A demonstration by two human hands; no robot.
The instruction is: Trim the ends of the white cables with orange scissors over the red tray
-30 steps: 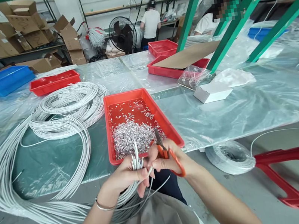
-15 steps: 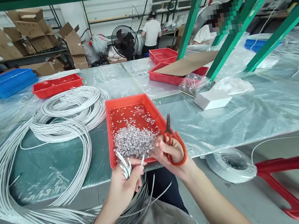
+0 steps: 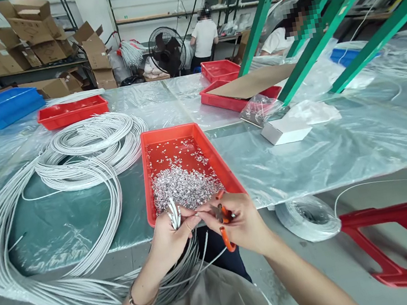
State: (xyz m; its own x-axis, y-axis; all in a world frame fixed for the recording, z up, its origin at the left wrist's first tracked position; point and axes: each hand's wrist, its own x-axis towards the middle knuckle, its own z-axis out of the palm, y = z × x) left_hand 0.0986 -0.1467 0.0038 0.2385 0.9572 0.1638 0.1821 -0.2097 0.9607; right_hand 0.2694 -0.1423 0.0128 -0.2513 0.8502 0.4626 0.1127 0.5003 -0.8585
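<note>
Tabletop point(image 3: 304, 157) ahead; cable ends point(image 3: 174, 213) in left hand point(image 3: 169, 240), just beside right hand point(image 3: 244, 226) (scissors point(image 3: 222, 221)).

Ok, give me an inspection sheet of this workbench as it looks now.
Surface: table covered in clear plastic sheet.
Job's things: red tray of silver bits; orange scissors.
Clutter: white box, clear bag, cardboard sheet on another tray.
Hands: left hand grips cable ends; right hand holds the scissors.
Cables: white cable coils on the table, trailing off its near edge.
Surroundings: fan, cardboard boxes, green frame, a person at the back.
</note>
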